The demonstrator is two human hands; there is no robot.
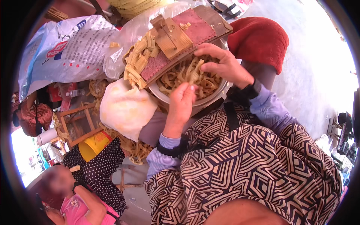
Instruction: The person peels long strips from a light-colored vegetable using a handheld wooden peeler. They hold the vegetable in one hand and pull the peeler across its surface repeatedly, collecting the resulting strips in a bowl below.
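Note:
Many pale, curled strips [171, 77], whose material I cannot tell, fill a light round basin [159, 91] in front of me. Over the basin, my left hand [182, 98] pinches a strip between thumb and fingertips. My right hand [225, 63] is above the basin's right part, fingers bent and thumb near the upper end of a pale strip; whether it grips it is unclear. Across the basin's far side lies a wooden board [206, 17] with red cloth [194, 26] on it. A wooden block with a slot [174, 39] sits on the board, and short flat pieces [137, 59] are piled at its left end.
A white cloth [126, 107] lies left of the basin, beyond it a large printed plastic sack [70, 50]. A red cloth [258, 39] covers my right knee. At lower left sits another person [84, 202], near a yellow bucket [92, 146] and a wooden frame [78, 121].

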